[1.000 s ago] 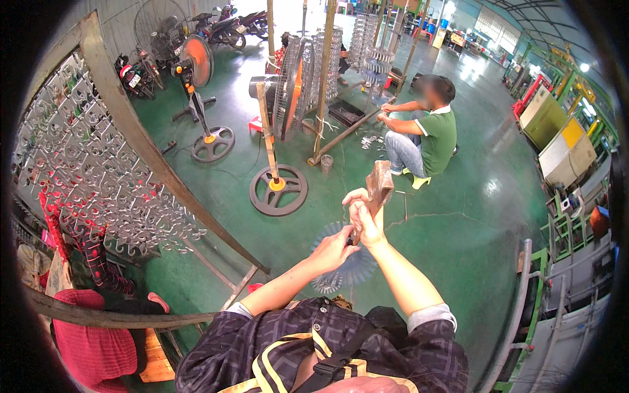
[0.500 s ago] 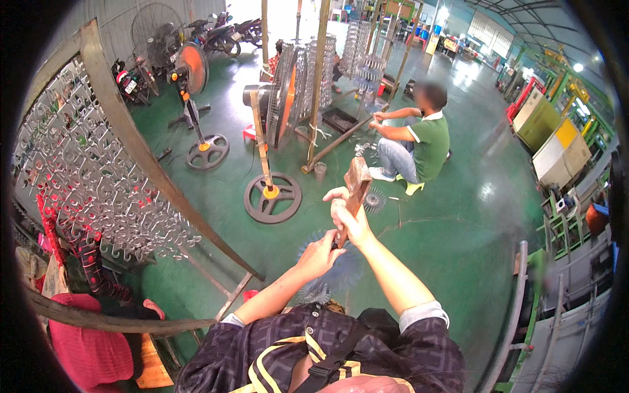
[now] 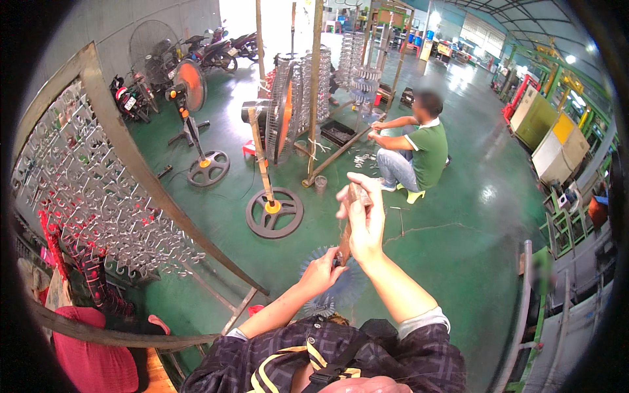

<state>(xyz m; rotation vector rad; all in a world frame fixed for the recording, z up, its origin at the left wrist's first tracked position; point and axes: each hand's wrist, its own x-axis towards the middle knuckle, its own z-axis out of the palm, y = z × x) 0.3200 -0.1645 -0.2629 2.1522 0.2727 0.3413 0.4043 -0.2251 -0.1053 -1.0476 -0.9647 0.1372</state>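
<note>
A worn brown bar (image 3: 347, 243) rises in front of my chest; I cannot tell whether it is wood or metal, or what it belongs to. My right hand (image 3: 365, 219) is closed around its upper end, with fingers over the top. Lower on the bar, my left hand (image 3: 321, 272) has its fingers pressed against it, next to a small dark piece I cannot make out. Beneath my hands a bluish stack of finned, comb-like metal parts (image 3: 347, 288) is partly hidden by my hands and right forearm.
Left stands a frame (image 3: 164, 177) hung with many metal hooks (image 3: 98, 170), beside a person in red (image 3: 92, 347). Ahead are floor fans (image 3: 274, 216), posts (image 3: 316, 98) and a black crate (image 3: 337, 133). A co-worker in green (image 3: 429, 147) squats beyond my hands. Metal rails (image 3: 524, 314) stand right.
My right hand has moved up the bar and now covers its top end. My left hand stays low on the bar. The view has shifted slightly.
</note>
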